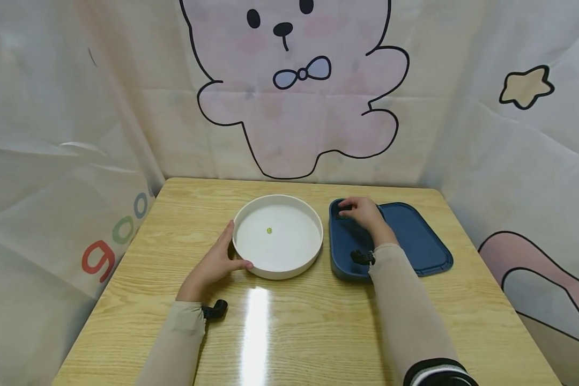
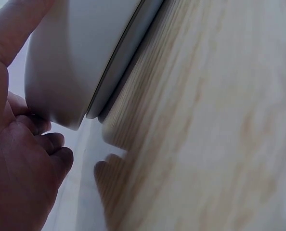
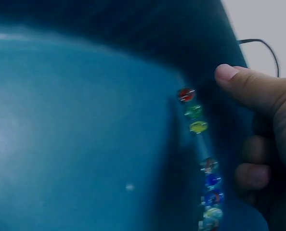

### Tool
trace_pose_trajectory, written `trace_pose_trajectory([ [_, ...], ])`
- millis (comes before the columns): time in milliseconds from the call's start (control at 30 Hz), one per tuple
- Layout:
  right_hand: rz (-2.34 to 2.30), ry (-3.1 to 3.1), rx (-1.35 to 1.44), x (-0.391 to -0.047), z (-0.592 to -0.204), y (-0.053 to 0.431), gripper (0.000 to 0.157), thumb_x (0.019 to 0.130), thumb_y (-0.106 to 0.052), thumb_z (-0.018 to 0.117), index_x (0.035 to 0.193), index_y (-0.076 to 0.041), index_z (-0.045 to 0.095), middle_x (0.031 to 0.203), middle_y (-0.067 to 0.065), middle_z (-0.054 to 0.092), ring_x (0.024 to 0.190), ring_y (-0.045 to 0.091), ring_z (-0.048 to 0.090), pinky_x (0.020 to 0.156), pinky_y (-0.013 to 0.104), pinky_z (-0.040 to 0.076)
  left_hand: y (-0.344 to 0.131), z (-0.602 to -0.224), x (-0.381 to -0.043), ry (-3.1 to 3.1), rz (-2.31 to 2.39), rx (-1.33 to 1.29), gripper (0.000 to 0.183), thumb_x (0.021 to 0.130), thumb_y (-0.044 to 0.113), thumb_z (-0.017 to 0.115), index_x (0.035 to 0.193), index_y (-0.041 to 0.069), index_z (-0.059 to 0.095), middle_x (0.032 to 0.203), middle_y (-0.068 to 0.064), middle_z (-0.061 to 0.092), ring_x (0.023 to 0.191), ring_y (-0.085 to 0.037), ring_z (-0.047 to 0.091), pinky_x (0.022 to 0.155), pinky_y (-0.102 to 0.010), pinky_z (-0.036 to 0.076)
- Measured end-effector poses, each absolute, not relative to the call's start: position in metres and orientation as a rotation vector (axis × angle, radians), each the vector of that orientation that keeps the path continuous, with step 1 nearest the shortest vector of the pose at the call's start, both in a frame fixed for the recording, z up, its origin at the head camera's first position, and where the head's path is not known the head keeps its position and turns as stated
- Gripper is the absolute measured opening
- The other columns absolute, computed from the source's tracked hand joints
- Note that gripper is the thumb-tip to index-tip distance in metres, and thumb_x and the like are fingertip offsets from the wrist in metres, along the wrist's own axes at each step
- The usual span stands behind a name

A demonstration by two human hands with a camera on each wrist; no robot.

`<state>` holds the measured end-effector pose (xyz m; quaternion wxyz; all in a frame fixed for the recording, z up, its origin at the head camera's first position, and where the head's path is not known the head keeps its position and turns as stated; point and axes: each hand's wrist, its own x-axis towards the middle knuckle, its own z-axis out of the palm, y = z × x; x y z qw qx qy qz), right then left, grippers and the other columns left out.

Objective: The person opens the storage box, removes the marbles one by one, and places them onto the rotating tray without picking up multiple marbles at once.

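Observation:
My left hand grips the side of a round white dish, thumb at its near rim and fingers along its left wall. A small yellow-green marble lies inside the dish. Over the far end of a dark blue box, my right hand reaches in with its fingers loosely bent. The right wrist view shows several glass marbles, red, green, yellow and blue, lined up along the box's edge. Nothing shows between the right thumb and fingers, which are apart from the marbles.
A flat blue lid lies right of the box, partly behind the right forearm. The wooden table reaches back to a printed curtain, with more curtain at both sides. Wrist cameras are strapped to both arms.

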<state>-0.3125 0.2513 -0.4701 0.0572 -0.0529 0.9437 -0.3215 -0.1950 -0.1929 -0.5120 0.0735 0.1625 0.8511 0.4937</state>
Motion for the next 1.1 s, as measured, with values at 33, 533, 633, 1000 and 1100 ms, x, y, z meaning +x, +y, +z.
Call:
trace_pose_trajectory([
  [33, -0.961, 2.851, -0.153, -0.314, -0.472, 0.251, 0.032, 0.097, -0.031, 0.074, 0.126, -0.018, 0.074, 0.090, 0.009, 0.059, 0.076, 0.025, 0.050, 0.065, 0.036, 0.042, -0.193, -0.512, -0.195, 2.555, 1.479, 0.487, 0.139, 0.071, 0.049, 0.090, 0.166, 0.018, -0.006, 0.173, -0.007, -0.003, 0.159, -0.033, -0.001, 0.125, -0.063, 0.010],
  [533, -0.867, 2.787, -0.144, -0.320, -0.496, 0.252, 0.032, 0.096, -0.025, 0.074, 0.127, -0.017, 0.073, 0.138, 0.013, 0.063, 0.122, 0.033, 0.058, 0.105, 0.053, 0.046, -0.192, -0.510, -0.193, 2.557, 1.455, 0.459, 0.138, 0.072, 0.048, 0.091, 0.166, 0.017, -0.005, 0.173, -0.006, -0.004, 0.159, -0.031, -0.002, 0.126, -0.061, 0.009],
  [633, -0.857, 2.786, -0.149, -0.321, -0.498, 0.251, 0.029, 0.096, -0.026, 0.074, 0.124, -0.017, 0.075, 0.137, 0.012, 0.064, 0.122, 0.033, 0.058, 0.105, 0.053, 0.046, -0.192, -0.511, -0.194, 2.563, 1.454, 0.458, 0.138, 0.072, 0.049, 0.090, 0.166, 0.018, -0.005, 0.173, -0.005, -0.004, 0.159, -0.030, -0.002, 0.125, -0.061, 0.009],
  [1000, -0.940, 2.822, -0.181, -0.322, -0.490, 0.249, 0.023, 0.095, -0.032, 0.076, 0.112, -0.016, 0.077, 0.117, 0.008, 0.071, 0.103, 0.027, 0.061, 0.091, 0.045, 0.050, -0.192, -0.511, -0.194, 2.556, 1.465, 0.450, 0.137, 0.073, 0.045, 0.091, 0.166, 0.016, -0.005, 0.173, -0.006, -0.003, 0.159, -0.030, -0.002, 0.126, -0.060, 0.009],
  [1100, -0.968, 2.821, -0.165, -0.322, -0.486, 0.248, 0.025, 0.095, -0.035, 0.075, 0.112, -0.017, 0.077, 0.105, 0.007, 0.069, 0.094, 0.026, 0.058, 0.085, 0.042, 0.049, -0.193, -0.512, -0.194, 2.559, 1.461, 0.445, 0.137, 0.073, 0.045, 0.091, 0.166, 0.016, -0.005, 0.173, -0.006, -0.003, 0.159, -0.030, -0.002, 0.126, -0.060, 0.009],
])
